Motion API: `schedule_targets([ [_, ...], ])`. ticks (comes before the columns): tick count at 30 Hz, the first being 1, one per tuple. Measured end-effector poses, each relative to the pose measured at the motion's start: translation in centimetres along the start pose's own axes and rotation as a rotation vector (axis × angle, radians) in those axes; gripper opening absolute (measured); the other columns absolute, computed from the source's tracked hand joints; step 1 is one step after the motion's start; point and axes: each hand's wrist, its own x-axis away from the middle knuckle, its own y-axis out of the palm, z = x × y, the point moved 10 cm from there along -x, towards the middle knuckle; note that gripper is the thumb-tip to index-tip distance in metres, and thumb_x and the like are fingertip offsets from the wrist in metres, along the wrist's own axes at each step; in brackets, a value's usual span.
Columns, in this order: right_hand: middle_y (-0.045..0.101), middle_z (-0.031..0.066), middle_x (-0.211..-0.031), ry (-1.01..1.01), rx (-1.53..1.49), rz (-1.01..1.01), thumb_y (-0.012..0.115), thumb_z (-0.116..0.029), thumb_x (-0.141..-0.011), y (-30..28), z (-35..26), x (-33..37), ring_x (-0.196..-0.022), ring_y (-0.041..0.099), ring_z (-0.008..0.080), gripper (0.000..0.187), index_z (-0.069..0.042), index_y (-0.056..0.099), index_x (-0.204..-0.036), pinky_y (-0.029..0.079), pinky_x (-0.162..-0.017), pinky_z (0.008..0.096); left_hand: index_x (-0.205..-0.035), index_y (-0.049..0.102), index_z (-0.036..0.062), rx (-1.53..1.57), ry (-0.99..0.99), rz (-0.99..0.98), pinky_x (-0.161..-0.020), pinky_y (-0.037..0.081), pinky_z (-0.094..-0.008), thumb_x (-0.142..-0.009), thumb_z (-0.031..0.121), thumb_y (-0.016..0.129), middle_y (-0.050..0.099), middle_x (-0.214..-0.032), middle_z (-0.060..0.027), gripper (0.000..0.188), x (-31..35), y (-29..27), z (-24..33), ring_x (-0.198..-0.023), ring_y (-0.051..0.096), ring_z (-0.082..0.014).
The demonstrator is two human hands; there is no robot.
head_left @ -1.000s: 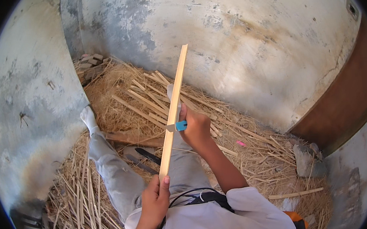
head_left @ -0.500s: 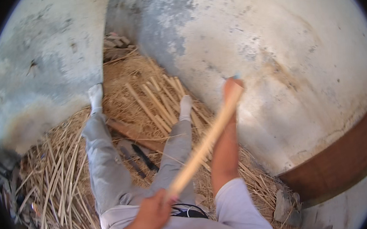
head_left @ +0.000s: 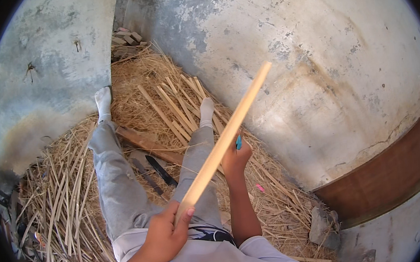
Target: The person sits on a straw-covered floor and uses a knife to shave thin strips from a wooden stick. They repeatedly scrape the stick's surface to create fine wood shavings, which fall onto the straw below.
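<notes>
You held the slat (head_left: 223, 142) slanted across your lap, near end low by your belly, far end raised toward the wall (head_left: 314, 72). Your left hand (head_left: 164, 232) was wrapped shut around that near end, likely to anchor it. Your right hand (head_left: 235, 158) sat at mid-length behind the slat, closed on a small blue tool (head_left: 239, 141), probably to work its edge. Your 2 legs (head_left: 120, 188) stretched over the straw (head_left: 60, 194), where 2 dark blades (head_left: 161, 169) and loose splints (head_left: 172, 104) lay within reach.
</notes>
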Motion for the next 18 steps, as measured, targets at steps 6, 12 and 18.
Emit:
schedule_targets([
  [6, 0.055, 0.0132, -0.053, -0.451, -0.005, -0.081, 0.05, -0.02, -0.106, 1.6, -9.0, 3.6, -0.044, 0.057, 0.029, 0.035, 0.0, 0.067, -0.083, 0.042, -0.045, 0.0385, -0.087, 0.051, -0.0002, -0.078, -0.006, 0.08, -0.047, 0.041, -0.041, -0.102, 0.027, 0.061, 0.054, -0.057, -0.0192, 0.033, 0.0, -1.7, 0.8, -0.046, 0.054, -0.0328],
  [12, 0.064, 0.0133, -0.064, -0.275, 0.161, -0.037, 0.045, -0.024, -0.108, 2.6, -7.4, -0.1, -0.053, 0.064, 0.0265, 0.039, 0.002, 0.07, -0.091, 0.048, -0.05, 0.0373, -0.09, 0.049, 0.0012, -0.146, -0.027, 0.099, -0.05, 0.044, -0.0481, -0.102, 0.03, 0.059, 0.057, -0.06, -0.0235, 0.033, -0.1, -1.4, 0.9, -0.055, 0.06, -0.0443],
  [18, 0.064, 0.0132, -0.065, 0.3, 0.023, 0.268, 0.045, -0.037, -0.107, -5.8, 2.6, -14.3, -0.062, 0.066, 0.0274, 0.052, 0.001, 0.068, -0.082, 0.051, -0.059, 0.0413, -0.09, 0.05, 0.0013, -0.175, -0.059, -0.104, -0.052, 0.045, -0.0519, -0.102, 0.031, 0.059, 0.057, -0.061, -0.0256, 0.033, 1.0, 3.0, -0.5, -0.059, 0.06, -0.0482],
])
